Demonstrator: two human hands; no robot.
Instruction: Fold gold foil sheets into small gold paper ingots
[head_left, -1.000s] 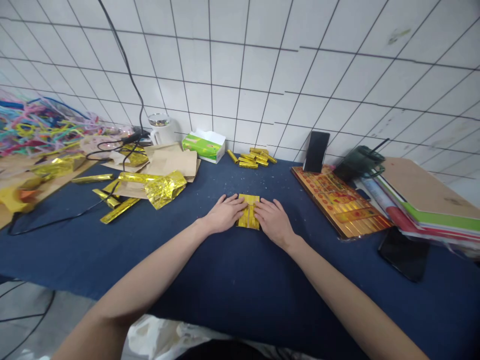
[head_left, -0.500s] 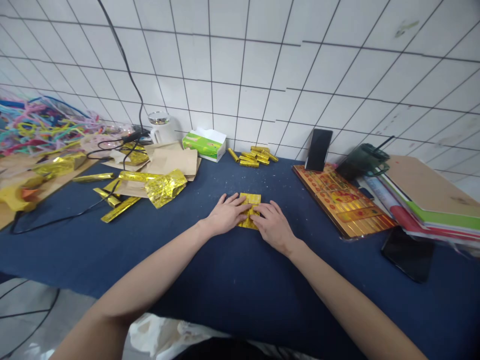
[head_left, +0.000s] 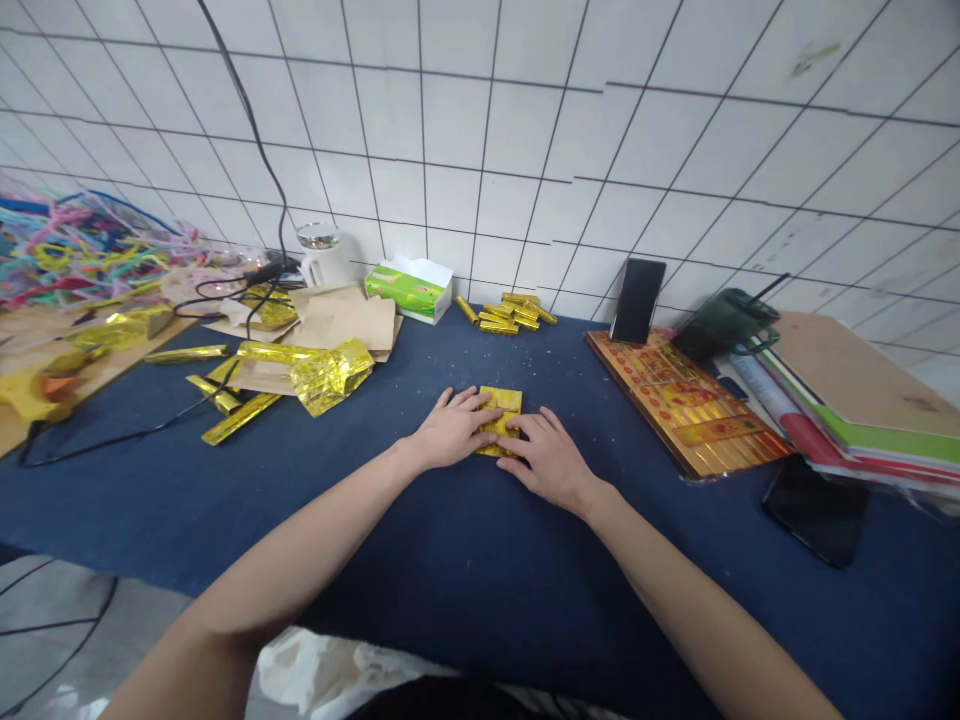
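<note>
A small square of gold foil paper [head_left: 501, 399] lies on the dark blue tablecloth [head_left: 465, 560] in front of me. My left hand [head_left: 452, 430] rests on its left side, fingers stretched out and spread across the foil. From the right, my right hand [head_left: 550, 455] touches the foil's right edge with its fingertips, fingers apart. The fingers cover much of the sheet's middle, so any crease there is partly hidden. Beyond it, near the wall, several gold foil rolls [head_left: 517, 312] lie in a small heap.
To the left are crumpled gold foil [head_left: 331, 375], brown paper [head_left: 352, 322], a tissue pack [head_left: 409, 290], a white mug [head_left: 324, 262] and a yellow glue gun [head_left: 34, 390]. On the right, a phone [head_left: 636, 300] leans above a red-gold paper pack [head_left: 690, 410], beside a dark green mug [head_left: 727, 322].
My right hand has shifted slightly to the right and towards me, its thumb now lower by the foil's near corner. My left hand stays in place.
</note>
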